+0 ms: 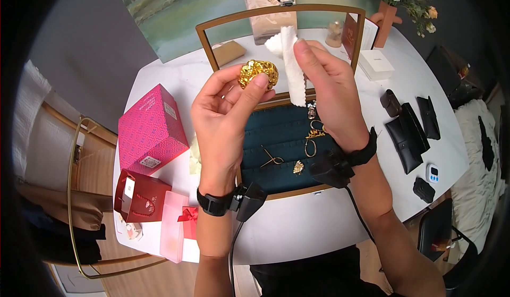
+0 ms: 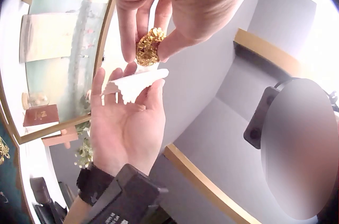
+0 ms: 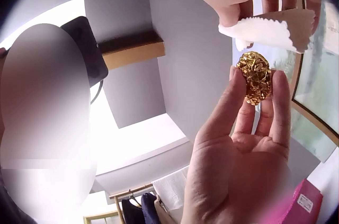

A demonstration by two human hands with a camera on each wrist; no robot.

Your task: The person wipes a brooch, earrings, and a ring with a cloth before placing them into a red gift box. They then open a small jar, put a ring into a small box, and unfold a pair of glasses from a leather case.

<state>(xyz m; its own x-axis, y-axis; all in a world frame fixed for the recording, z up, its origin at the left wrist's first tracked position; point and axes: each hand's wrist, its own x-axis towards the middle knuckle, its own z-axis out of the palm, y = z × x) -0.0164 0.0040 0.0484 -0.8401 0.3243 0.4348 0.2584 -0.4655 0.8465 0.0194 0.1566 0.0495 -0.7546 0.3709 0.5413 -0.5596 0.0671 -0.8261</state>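
Note:
My left hand (image 1: 220,108) pinches an oval gold ornament (image 1: 258,74) with a crumpled, shiny surface between thumb and fingers. Beside it, my right hand (image 1: 334,92) holds a folded white cloth (image 1: 292,66) with zigzag edges, pinched under the thumb. In the right wrist view the cloth (image 3: 273,30) hangs just above the gold ornament (image 3: 256,78), with a small gap between. Below both hands lies a wooden jewelry box (image 1: 281,194) with dark green lining, its glass lid (image 1: 276,11) raised. Several gold pieces, including a leaf-like one (image 1: 298,167), lie inside; the hands hide part of the box.
A pink patterned box (image 1: 154,129), a red gift bag (image 1: 141,196) and a pink box (image 1: 172,228) stand on the left. Black pouches (image 1: 405,143), a white timer (image 1: 433,173) and a white box (image 1: 376,65) are on the right. A flower vase (image 1: 387,23) stands behind.

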